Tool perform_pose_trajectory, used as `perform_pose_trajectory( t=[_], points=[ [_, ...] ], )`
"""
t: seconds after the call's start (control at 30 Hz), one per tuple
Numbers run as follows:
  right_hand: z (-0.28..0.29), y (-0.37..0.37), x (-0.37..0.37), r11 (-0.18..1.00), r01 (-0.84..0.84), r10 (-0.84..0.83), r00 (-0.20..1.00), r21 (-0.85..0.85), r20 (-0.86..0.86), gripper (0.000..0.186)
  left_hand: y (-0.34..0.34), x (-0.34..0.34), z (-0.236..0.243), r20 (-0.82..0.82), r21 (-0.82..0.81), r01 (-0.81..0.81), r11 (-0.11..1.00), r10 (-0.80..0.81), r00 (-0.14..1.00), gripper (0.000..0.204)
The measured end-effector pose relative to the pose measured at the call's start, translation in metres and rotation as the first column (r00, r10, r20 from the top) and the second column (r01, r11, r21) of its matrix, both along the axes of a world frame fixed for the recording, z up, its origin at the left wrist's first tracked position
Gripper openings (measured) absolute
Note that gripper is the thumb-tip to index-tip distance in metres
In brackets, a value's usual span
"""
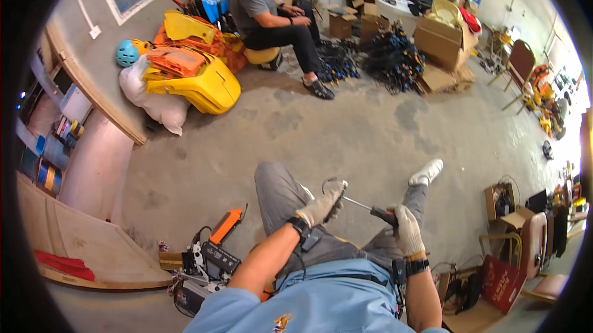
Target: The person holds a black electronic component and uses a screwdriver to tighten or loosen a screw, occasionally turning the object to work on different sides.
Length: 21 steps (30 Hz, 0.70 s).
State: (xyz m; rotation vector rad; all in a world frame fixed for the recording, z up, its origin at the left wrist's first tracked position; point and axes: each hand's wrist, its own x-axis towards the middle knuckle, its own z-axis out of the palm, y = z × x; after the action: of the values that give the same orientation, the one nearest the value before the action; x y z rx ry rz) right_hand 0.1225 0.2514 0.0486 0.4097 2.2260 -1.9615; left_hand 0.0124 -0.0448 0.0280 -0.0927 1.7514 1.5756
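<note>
Right grip (407, 229): screwdriver (382, 214) aslant, pointing left.

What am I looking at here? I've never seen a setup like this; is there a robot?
No robot: a person sits with both gloved hands in front of them, filmed by a wide camera worn on the head. It looks down, so their own lap shows at the bottom, and its round lens bends straight edges.

The right hand holds a screwdriver by its handle. Its shaft points toward the left hand, whose fingers are curled; what they grip is too small to tell.

On the concrete floor beyond lie a heap of dark cables and yellow plastic shells. A co-worker sits near them.
</note>
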Motion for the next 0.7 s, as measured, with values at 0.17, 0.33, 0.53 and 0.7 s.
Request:
perform_pose_trajectory(
  t=[0.17, 0.33, 0.53, 0.7],
  points=[
    [0.017, -0.018, -0.001, 0.877, 0.243, -0.197, 0.969, -0.414, 0.150, 0.027, -0.002, 0.004, -0.016, 0.042, 0.017, -0.048, 0.999, 0.047, 0.998, 0.071],
    [0.021, -0.022, -0.001, 0.891, 0.184, -0.179, 0.983, -0.415, 0.051, 0.034, -0.002, 0.007, -0.010, 0.011, -0.012, -0.042, 0.999, 0.042, 0.999, 0.066],
    [0.023, -0.009, 0.000, 0.977, 0.035, -0.009, 0.993, -0.212, 0.120, 0.031, -0.001, 0.006, -0.002, 0.021, -0.029, -0.036, 0.999, 0.037, 0.999, 0.063],
    [0.005, -0.013, 0.002, 0.868, 0.196, -0.191, 0.980, -0.456, 0.059, 0.026, -0.002, 0.004, -0.008, -0.007, -0.064, -0.018, 0.998, 0.017, 1.000, 0.064]
  ],
)
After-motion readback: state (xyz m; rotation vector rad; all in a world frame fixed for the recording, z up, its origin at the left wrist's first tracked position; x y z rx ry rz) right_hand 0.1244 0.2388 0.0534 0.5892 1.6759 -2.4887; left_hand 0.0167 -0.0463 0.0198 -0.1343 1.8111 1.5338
